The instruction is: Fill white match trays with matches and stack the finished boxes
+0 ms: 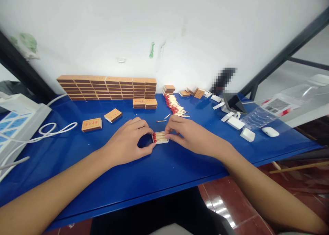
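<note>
A small white matchbox tray (162,142) lies on the blue table, filled with wooden matches (160,136) whose red heads point left. My left hand (130,139) holds the tray's left end between thumb and index finger. At the right end, the thumb and fingers of my right hand (186,133) are pinched on the plain ends of the matches; the fingertips hide part of the tray. A single match (161,121) lies just behind the tray. Farther back is a heap of loose matches (174,104).
A wall of stacked matchboxes (108,87) stands at the back left, with a small stack (145,103) before it. Two matchboxes (92,124) (113,115) lie left. Rightward are white trays (235,122), a plastic bag (262,113) and a white case (270,131). White cables (55,133) lie at left.
</note>
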A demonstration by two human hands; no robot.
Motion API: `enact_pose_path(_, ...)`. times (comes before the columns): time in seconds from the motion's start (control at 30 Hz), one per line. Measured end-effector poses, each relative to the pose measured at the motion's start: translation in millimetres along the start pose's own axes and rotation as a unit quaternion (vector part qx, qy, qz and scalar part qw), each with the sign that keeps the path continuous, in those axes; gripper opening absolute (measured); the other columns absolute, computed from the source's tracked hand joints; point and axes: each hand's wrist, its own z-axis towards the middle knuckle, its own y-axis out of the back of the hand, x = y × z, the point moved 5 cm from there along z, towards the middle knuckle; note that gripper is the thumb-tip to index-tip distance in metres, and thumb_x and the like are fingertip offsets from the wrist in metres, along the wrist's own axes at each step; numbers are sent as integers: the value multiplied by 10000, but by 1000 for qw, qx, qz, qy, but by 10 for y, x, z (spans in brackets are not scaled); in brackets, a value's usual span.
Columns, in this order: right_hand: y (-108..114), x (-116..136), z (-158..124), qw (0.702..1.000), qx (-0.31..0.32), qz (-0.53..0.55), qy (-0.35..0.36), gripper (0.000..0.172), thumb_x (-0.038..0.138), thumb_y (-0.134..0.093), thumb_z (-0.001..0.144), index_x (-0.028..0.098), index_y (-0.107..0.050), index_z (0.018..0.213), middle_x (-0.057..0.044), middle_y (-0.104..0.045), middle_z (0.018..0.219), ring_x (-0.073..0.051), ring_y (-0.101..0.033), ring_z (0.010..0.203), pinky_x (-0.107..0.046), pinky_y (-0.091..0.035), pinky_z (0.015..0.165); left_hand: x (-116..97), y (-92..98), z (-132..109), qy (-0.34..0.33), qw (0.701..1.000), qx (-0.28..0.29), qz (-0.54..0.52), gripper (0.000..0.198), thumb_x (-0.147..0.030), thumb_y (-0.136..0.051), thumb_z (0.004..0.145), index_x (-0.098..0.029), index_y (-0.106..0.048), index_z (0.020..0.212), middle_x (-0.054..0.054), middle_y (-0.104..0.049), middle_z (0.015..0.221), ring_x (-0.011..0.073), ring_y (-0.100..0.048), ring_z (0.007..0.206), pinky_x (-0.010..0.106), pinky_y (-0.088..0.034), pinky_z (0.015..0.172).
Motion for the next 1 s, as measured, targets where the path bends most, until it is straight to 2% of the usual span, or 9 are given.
enact_pose_path(0.23,-17,131,70,999,-37,29,12,120,307,-607,1050,217,-684,1031,-45,-611,1018,-164,-598,795,-316,-459,717,-5,8,3,-2,1000,-2,-3,227,-379,-682,946,-202,-729,1080,67,-708,1022,250,-623,972,436,-544,882)
enact_pose_path(0.37,-93,177,148,999,-26,36,19,66,261,-657,1012,204,-643,981,-37,-609,1026,-151,-594,795,-296,-445,700,-14,9,0,-2,1000,-2,-3,208,-368,-674,944,-212,-732,1068,66,-711,1039,258,-627,991,441,-540,895)
enact_pose_path(0.7,-82,106,128,998,-44,55,0,39,217,-659,997,204,-653,961,-17,-589,952,-150,-570,788,-293,-426,709,-19,1,7,-3,1000,-3,2,219,-375,-676,946,-201,-736,1066,65,-700,1008,249,-618,966,430,-540,879)
enact_pose_path(0.9,-38,57,136,996,-71,49,-6,30,210,-638,1007,204,-667,1000,-23,-586,958,-158,-580,826,-298,-437,729,-14,5,-4,-6,1000,-2,9,251,-375,-682,944,-181,-740,1093,79,-706,1033,260,-624,989,438,-541,897)
enact_pose_path(1.0,-57,31,143,997,-64,45,-8,38,196,-643,1005,196,-671,980,-29,-590,971,-159,-587,834,-297,-440,732,-11,3,-5,-6,1000,-1,10,269,-380,-684,944,-176,-741,1109,80,-707,1036,259,-626,995,434,-540,902)
